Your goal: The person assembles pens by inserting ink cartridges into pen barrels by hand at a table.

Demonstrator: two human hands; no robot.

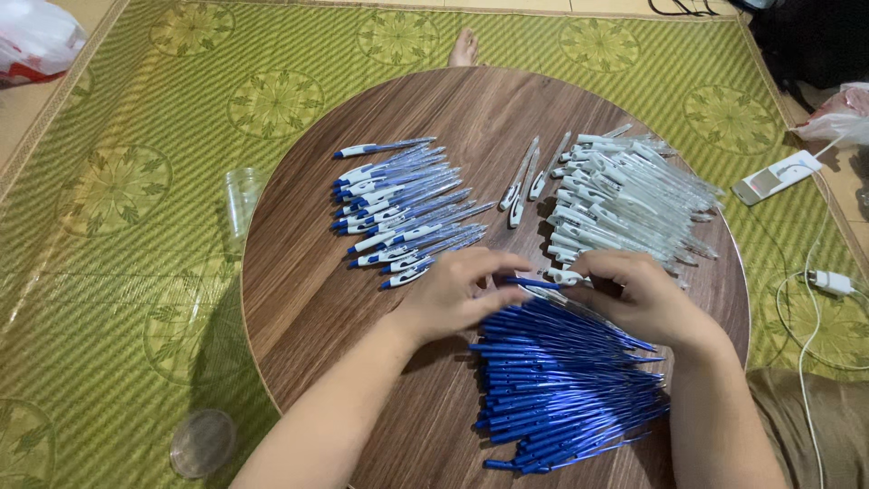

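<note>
My left hand [462, 292] pinches one end of a thin blue pen refill [534, 282] above the round wooden table [308, 299]. My right hand [638, 294] holds a white and clear pen barrel [563, 275] at the refill's other end. Just below both hands lies a heap of blue refills [561, 389]. A row of finished blue and white pens [403, 213] lies to the upper left. A pile of empty white and clear barrels [625, 199] lies to the upper right.
Three loose barrels [529, 181] lie between the two piles. A clear plastic cup [243, 199] and a round lid [202, 442] sit on the green woven mat [109, 272]. A phone [777, 177] and a charger with cable [828, 282] lie to the right. Someone's foot [463, 47] shows beyond the table.
</note>
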